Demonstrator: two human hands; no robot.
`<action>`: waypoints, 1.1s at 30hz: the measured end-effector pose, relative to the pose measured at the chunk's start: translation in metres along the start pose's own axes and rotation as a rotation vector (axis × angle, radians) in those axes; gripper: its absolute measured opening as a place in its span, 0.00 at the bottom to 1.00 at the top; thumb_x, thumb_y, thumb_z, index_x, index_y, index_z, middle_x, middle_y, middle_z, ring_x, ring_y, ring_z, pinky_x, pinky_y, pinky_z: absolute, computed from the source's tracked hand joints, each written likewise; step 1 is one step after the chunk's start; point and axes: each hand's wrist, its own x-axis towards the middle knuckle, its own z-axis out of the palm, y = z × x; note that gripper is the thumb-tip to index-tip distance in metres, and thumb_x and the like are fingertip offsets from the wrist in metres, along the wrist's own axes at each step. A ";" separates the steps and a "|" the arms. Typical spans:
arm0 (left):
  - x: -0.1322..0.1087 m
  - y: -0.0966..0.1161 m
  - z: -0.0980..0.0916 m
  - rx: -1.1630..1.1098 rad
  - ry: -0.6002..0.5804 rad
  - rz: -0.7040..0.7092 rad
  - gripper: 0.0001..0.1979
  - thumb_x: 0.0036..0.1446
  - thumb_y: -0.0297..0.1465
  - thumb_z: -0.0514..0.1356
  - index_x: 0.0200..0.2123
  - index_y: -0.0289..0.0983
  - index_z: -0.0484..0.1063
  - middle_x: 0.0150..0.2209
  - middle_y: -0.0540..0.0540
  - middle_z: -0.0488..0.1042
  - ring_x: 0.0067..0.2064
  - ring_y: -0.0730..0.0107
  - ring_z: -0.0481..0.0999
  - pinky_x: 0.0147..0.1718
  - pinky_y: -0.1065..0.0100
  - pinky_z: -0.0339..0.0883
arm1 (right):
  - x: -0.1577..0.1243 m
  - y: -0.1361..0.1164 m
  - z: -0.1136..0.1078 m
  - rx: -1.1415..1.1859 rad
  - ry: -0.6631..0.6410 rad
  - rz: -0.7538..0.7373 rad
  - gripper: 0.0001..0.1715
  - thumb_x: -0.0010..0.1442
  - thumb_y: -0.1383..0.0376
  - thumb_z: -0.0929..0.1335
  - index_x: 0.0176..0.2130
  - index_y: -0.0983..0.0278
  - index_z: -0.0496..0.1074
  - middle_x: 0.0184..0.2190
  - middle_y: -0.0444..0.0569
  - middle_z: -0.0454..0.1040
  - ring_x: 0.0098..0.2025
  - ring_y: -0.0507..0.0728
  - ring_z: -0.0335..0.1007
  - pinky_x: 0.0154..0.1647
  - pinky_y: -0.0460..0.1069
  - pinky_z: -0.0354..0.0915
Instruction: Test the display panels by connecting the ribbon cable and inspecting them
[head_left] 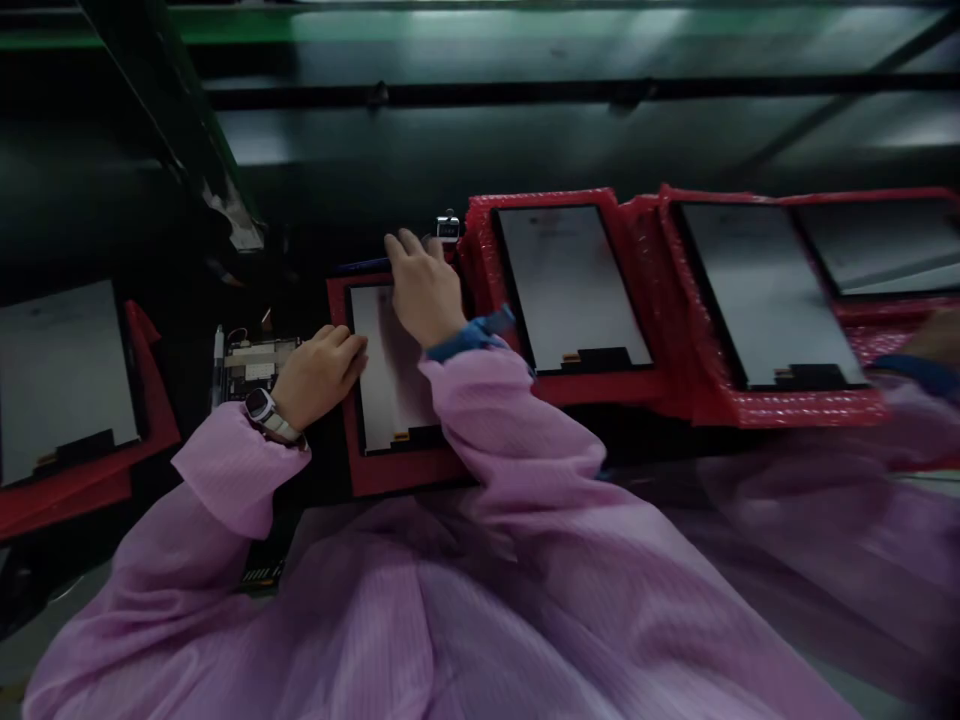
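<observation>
Near the middle of the frame, a screen (391, 385) is lying on a red sheet (367, 475), its right side disappearing behind the person's right hand (429, 298) and sleeve (517, 410). The right hand is reaching over the screen's top, fingers slightly parted; whether they are gripping anything, one cannot tell. The left hand (319, 375) is bending its fingers at the screen's left edge, its underside hiding from view, so its hold cannot be told either. Left of it, a circuit board (255, 362) is showing only partly. At far left, another screen (64, 375) is running out of frame. At far right, a co-worker's hand (936, 345) is blurring into the edge.
</observation>
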 end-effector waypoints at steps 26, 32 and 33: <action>-0.017 0.039 0.007 -0.760 0.050 0.104 0.19 0.71 0.42 0.45 0.47 0.35 0.68 0.37 0.44 0.76 0.37 0.66 0.76 0.38 0.67 0.70 | -0.089 0.012 0.011 1.104 -0.049 -0.129 0.25 0.65 0.52 0.66 0.23 0.64 0.62 0.20 0.39 0.59 0.24 0.46 0.54 0.26 0.44 0.55; -0.015 0.037 0.000 -1.282 -0.337 -0.037 0.22 0.66 0.50 0.54 0.42 0.36 0.69 0.24 0.53 0.65 0.22 0.77 0.61 0.21 0.72 0.59 | -0.087 0.026 -0.007 1.137 -0.298 -0.293 0.24 0.67 0.50 0.64 0.29 0.65 0.72 0.26 0.44 0.71 0.29 0.48 0.67 0.31 0.44 0.63; -0.014 0.037 -0.002 -1.354 -0.382 -0.056 0.22 0.64 0.51 0.55 0.37 0.36 0.69 0.22 0.54 0.62 0.21 0.78 0.58 0.20 0.73 0.56 | -0.087 0.027 -0.009 1.142 -0.338 -0.330 0.24 0.67 0.50 0.64 0.31 0.65 0.74 0.26 0.44 0.71 0.30 0.48 0.68 0.32 0.43 0.64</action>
